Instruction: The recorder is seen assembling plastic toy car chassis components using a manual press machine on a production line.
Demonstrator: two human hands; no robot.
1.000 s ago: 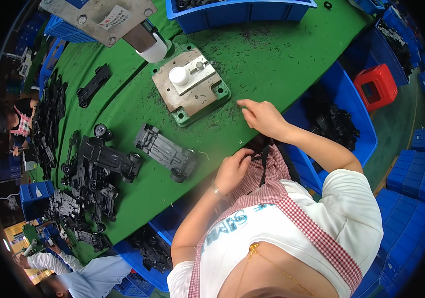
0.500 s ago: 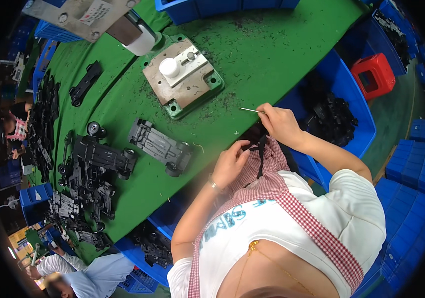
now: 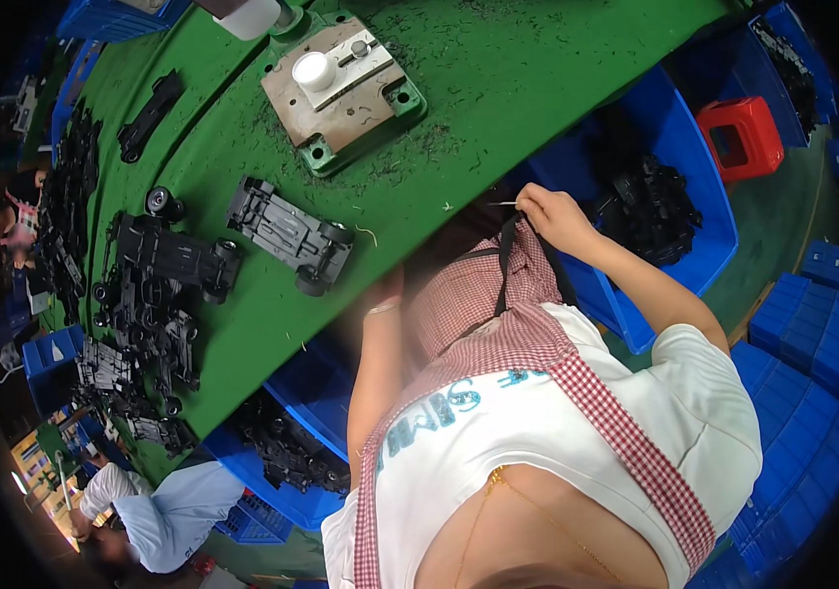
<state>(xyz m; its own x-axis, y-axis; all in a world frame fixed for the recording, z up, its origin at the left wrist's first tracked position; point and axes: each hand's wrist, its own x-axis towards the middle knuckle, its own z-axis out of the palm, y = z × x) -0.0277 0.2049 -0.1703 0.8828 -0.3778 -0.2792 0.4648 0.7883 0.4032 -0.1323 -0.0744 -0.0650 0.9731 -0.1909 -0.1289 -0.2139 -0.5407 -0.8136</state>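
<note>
My right hand [image 3: 559, 222] is closed in a pinch on a thin metal rod [image 3: 505, 203], held near the table edge above my lap. The rod's pale end points left. My left hand [image 3: 387, 289] has its fingers hidden below the table edge, so its grip does not show. Nearest to it on the green table [image 3: 459, 162] lies a dark grey toy car chassis [image 3: 282, 224] with black wheels. Beyond that stands a metal fixture plate [image 3: 336, 108] on a green base, carrying a white round knob [image 3: 314, 72].
Several black chassis [image 3: 169, 257] are heaped at the left. Blue bins with black parts stand right [image 3: 717, 221] and below the table [image 3: 314, 506]. A red stool [image 3: 771, 137] stands at far right. A person in light blue [image 3: 179, 515] is at lower left.
My left hand has dropped from above my lap to below the table edge. My right hand has shifted slightly, still pinching the rod. The whole view has shifted a little.
</note>
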